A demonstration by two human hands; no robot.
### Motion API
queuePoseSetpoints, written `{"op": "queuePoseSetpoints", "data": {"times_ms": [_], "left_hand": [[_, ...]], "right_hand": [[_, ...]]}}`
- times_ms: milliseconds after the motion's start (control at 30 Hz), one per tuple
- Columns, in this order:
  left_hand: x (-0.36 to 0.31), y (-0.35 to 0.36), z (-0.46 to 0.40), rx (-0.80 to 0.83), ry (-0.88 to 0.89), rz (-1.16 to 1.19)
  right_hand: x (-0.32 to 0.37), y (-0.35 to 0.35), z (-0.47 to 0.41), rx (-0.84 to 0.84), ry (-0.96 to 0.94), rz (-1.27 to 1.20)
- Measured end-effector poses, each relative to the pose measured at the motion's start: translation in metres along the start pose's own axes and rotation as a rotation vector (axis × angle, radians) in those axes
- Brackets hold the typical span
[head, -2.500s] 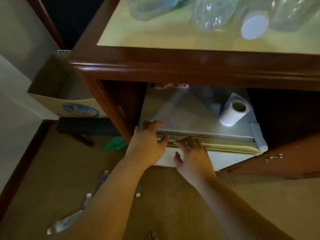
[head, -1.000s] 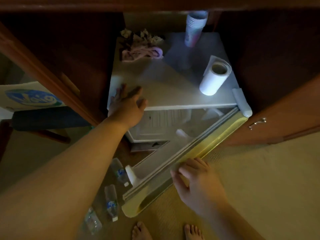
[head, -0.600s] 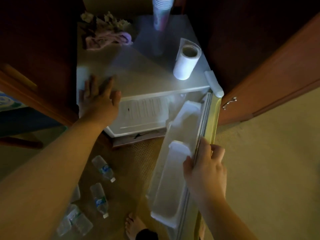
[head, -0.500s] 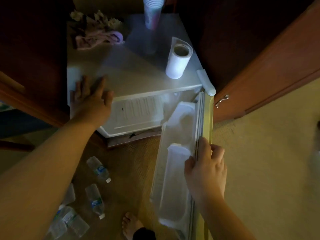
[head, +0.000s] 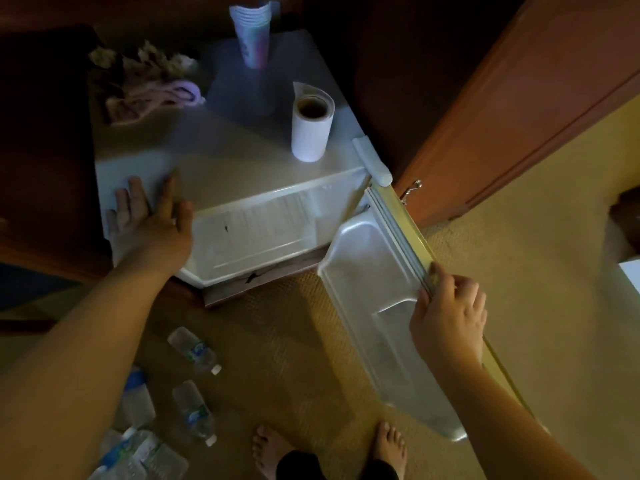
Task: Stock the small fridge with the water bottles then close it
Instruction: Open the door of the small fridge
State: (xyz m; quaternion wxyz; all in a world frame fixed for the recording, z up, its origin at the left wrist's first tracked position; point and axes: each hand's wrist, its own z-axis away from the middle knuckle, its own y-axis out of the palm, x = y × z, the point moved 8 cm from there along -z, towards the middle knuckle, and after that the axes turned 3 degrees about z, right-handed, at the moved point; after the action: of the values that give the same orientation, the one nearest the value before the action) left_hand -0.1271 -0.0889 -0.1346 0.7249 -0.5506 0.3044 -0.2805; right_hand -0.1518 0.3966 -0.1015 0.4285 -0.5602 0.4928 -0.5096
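Observation:
The small white fridge [head: 221,168] stands inside a dark wooden cabinet, seen from above. Its door [head: 377,292] is swung wide open toward me, with empty white door shelves showing. My right hand [head: 450,313] grips the door's top edge. My left hand [head: 149,226] lies flat, fingers spread, on the fridge top's front left corner. Several water bottles lie on the carpet at lower left, one [head: 194,349] nearest the fridge, another [head: 194,412] below it. The fridge's inside is only partly visible.
On the fridge top stand a paper roll [head: 311,128], a stack of cups [head: 252,34] and a pile of cloth [head: 152,86]. The wooden cabinet door [head: 519,109] stands open at right. My bare feet [head: 273,452] rest on the carpet below.
The fridge door went from shut to wide open, pulled by my right hand. My left hand moved from the door edge onto the fridge top. The view dropped below the table.

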Motion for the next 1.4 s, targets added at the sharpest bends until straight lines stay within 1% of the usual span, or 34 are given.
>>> {"op": "queuePoseSetpoints", "data": {"times_ms": [133, 367, 433, 667, 833, 967, 1167, 1400], "left_hand": [[-0.002, -0.001, 0.002, 0.007, 0.007, 0.003], [-0.001, 0.000, 0.000, -0.058, 0.025, -0.027], [0.000, 0.000, -0.001, -0.048, 0.019, -0.018], [0.002, 0.002, -0.004, -0.014, 0.000, -0.017], [-0.002, -0.001, 0.000, -0.041, 0.025, -0.019], [-0.002, -0.002, 0.002, -0.041, 0.028, -0.005], [-0.004, -0.005, 0.003, -0.050, 0.034, -0.022], [-0.003, -0.007, 0.006, -0.019, 0.005, -0.015]], "right_hand": [[-0.017, -0.001, -0.019, 0.018, -0.003, 0.047], [-0.042, 0.002, -0.057, 0.137, 0.011, 0.024], [-0.047, 0.002, -0.064, 0.160, 0.018, 0.022], [-0.049, 0.001, -0.074, 0.146, -0.016, 0.081], [-0.050, -0.001, -0.080, 0.091, -0.046, 0.120], [-0.051, -0.002, -0.092, 0.093, -0.057, 0.108], [-0.047, -0.005, -0.108, 0.172, -0.044, 0.094], [-0.042, 0.012, -0.101, 0.297, 0.066, 0.126]]}}
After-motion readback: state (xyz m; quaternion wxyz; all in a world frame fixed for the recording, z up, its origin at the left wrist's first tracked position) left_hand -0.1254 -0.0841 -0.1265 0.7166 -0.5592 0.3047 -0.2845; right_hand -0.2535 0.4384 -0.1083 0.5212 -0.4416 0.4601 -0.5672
